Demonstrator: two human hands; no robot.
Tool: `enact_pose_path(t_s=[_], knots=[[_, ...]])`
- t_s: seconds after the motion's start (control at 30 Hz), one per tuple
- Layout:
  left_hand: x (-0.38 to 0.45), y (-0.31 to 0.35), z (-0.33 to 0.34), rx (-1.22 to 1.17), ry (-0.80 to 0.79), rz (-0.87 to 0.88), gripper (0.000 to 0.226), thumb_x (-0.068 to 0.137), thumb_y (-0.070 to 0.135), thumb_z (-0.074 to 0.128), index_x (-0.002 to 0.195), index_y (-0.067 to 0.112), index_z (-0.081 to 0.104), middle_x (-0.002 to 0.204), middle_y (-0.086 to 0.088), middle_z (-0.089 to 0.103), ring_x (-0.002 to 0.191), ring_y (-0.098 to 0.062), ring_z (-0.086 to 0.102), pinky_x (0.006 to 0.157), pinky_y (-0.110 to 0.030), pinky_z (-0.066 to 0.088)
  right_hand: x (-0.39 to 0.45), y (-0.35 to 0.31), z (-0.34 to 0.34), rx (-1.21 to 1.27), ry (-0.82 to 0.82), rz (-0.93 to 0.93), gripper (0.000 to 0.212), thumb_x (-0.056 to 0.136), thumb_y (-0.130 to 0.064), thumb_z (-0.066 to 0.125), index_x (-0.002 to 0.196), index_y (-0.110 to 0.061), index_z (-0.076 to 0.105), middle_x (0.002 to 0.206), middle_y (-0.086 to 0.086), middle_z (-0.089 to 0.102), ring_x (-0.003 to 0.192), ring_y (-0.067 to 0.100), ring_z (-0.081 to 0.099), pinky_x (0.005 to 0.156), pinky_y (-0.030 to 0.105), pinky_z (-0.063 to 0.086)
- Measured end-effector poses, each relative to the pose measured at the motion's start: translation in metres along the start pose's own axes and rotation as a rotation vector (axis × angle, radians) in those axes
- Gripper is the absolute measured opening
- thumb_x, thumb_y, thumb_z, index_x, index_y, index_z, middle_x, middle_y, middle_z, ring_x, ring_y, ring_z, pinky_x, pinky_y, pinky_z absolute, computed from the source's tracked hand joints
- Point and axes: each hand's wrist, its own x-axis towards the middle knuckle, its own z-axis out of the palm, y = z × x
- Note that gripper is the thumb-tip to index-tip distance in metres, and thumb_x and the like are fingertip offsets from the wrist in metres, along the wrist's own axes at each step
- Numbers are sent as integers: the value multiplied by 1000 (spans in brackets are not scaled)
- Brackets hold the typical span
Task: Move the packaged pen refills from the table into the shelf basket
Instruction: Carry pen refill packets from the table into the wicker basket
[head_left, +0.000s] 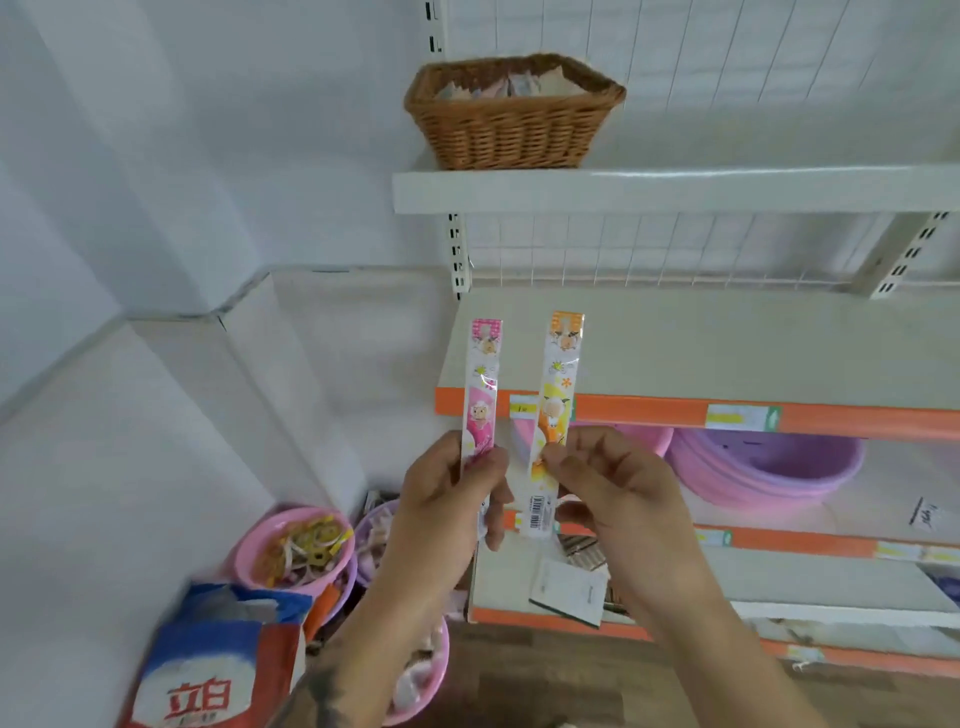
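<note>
The left hand (447, 499) pinches a long pink cartoon-printed refill pack (480, 410) upright; the right hand (608, 488) pinches an orange one (556, 410), both below the wicker basket (511, 117) on the shelf (675, 189).

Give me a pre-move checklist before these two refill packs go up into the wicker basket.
1. Left hand grips the pink pack: ok.
2. Right hand pinches the orange pack: ok.
3. Packs held apart, not overlapping: ok.
4. Wicker basket upright on the top shelf: ok.
5. Basket top open, nothing covering it: ok.
6. Room left inside, above the packets already there: cannot tell.
</note>
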Motion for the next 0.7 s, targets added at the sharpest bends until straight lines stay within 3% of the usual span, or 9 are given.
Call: enact_pose_path(t_s=[0.17, 0.23, 0.33, 0.4, 0.5, 0.6, 0.7], knots=[[39, 23, 38, -128, 30, 28, 31, 90, 29, 71, 93, -2, 69, 70, -31, 56, 49, -28, 45, 50, -38, 39, 45, -37, -13, 143, -35, -110, 20, 88, -22, 76, 97, -5, 73, 93, 23, 75, 83, 46, 67, 83, 65, 53], [52, 31, 46, -214, 39, 21, 25, 91, 28, 76, 96, 4, 75, 74, -24, 64, 54, -28, 47, 47, -31, 38, 60, -46, -12, 162, -49, -136, 22, 88, -23, 78, 98, -4, 73, 93, 26, 74, 85, 51, 66, 85, 71, 50], [67, 42, 56, -337, 40, 20, 23, 91, 31, 75, 93, 8, 78, 69, -17, 63, 53, -25, 46, 45, -27, 37, 78, -54, -6, 191, -80, -177, 24, 87, -27, 71, 97, -4, 72, 89, 26, 72, 70, 44, 65, 73, 66, 53], [74, 49, 63, -405, 50, 31, 28, 88, 37, 73, 92, 9, 78, 68, -16, 60, 52, -25, 46, 45, -26, 37, 87, -62, 0, 185, -99, -206, 25, 90, -30, 74, 98, -7, 72, 89, 23, 72, 60, 35, 64, 60, 54, 55], [82, 61, 69, -472, 48, 44, 41, 80, 47, 77, 96, 10, 78, 68, -14, 58, 50, -24, 49, 45, -25, 37, 93, -73, 11, 145, -94, -225, 26, 90, -39, 71, 98, -15, 73, 88, 19, 71, 46, 34, 59, 44, 38, 49], [93, 71, 68, -454, 19, 70, 44, 75, 50, 81, 93, 10, 78, 65, -12, 60, 48, -24, 50, 44, -24, 38, 99, -76, 19, 52, 15, -307, 26, 86, -48, 66, 101, -27, 71, 92, 9, 73, 54, 33, 63, 41, 34, 48], [106, 78, 66, -431, -6, 138, 41, 76, 45, 80, 91, 6, 76, 63, -16, 59, 49, -24, 48, 46, -23, 37, 106, -81, 18, 12, 81, -406, 18, 93, -46, 66, 98, -30, 70, 95, 4, 74, 72, 39, 69, 48, 44, 57]])
